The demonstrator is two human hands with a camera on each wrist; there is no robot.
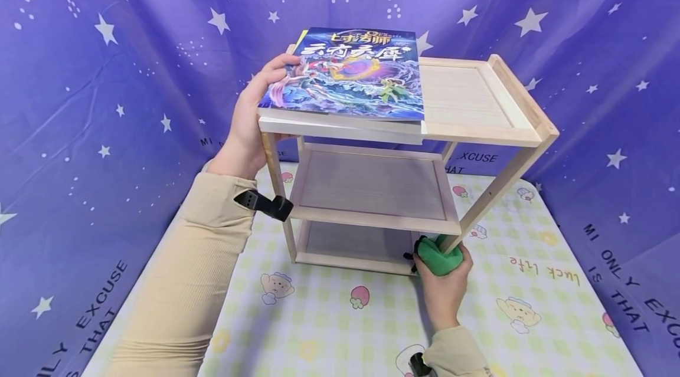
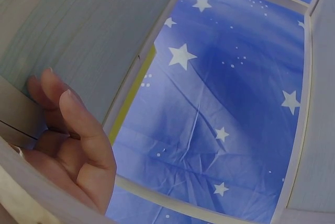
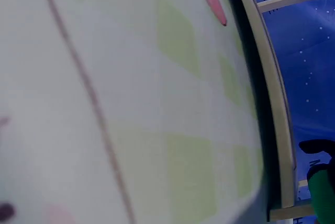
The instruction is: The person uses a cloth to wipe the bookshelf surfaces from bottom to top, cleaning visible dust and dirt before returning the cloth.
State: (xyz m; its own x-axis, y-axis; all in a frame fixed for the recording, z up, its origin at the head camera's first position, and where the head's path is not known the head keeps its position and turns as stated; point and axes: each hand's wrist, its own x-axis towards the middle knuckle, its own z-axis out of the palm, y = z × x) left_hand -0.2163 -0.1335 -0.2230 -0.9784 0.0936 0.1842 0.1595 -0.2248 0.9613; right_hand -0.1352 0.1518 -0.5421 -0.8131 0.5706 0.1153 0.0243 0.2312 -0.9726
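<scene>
A three-tier wooden shelf [image 1: 462, 94] stands on the tablecloth. On the left part of its top lies a blue illustrated book [image 1: 353, 91] with large lettering, a yellow edge peeking out behind. My left hand [image 1: 248, 123] grips the shelf's upper left end, its fingers over the book's left edge. From below, the left wrist view shows the thumb [image 2: 86, 124] and fingertips by the underside of the top board. My right hand [image 1: 447, 291] holds a green cloth item [image 1: 440, 258] with black parts against the front right leg. The right wrist view catches part of that green item [image 3: 320, 192].
A checked tablecloth [image 1: 329, 318] with cartoon prints covers the table. Purple curtains [image 1: 133, 70] with white stars hang behind and on both sides. The shelf's middle board [image 1: 372, 182] and bottom board [image 1: 356, 244] sit under the top.
</scene>
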